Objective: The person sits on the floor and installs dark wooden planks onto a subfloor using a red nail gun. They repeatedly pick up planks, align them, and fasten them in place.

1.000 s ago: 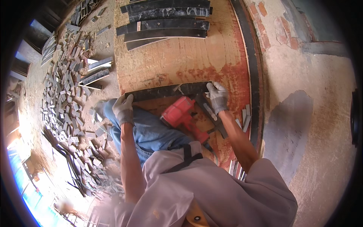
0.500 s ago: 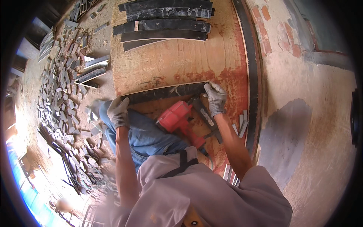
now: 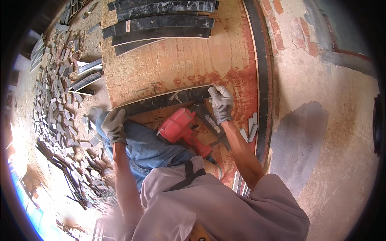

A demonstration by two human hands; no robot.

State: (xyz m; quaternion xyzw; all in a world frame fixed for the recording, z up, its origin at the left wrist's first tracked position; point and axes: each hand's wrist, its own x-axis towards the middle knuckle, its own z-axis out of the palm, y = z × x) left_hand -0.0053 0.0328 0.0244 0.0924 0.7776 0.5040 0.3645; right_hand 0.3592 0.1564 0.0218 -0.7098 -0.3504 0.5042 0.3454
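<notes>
A long, slightly curved black wooden strip (image 3: 169,99) with a pale edge lies across in front of me. My left hand (image 3: 115,125), in a pale glove with a grey cuff, is closed at its left end. The right end is pinched in my right hand (image 3: 221,103), gloved the same way. Just below the strip, a red nail gun (image 3: 177,126) with a black magazine (image 3: 209,120) lies on its side, beside my leg in blue jeans (image 3: 148,146). Neither hand touches it.
Several black strips (image 3: 161,24) are laid at the far end of the stained plywood surface (image 3: 169,60). Many small offcuts (image 3: 60,108) cover the ground at left. Short grey pieces (image 3: 251,127) lie by the right edge, near a worn plaster wall (image 3: 341,120).
The whole view has shifted, so the scene sits further left. My left hand has drawn slightly down and toward me at the strip's end; the right keeps its hold. The nail gun stays put.
</notes>
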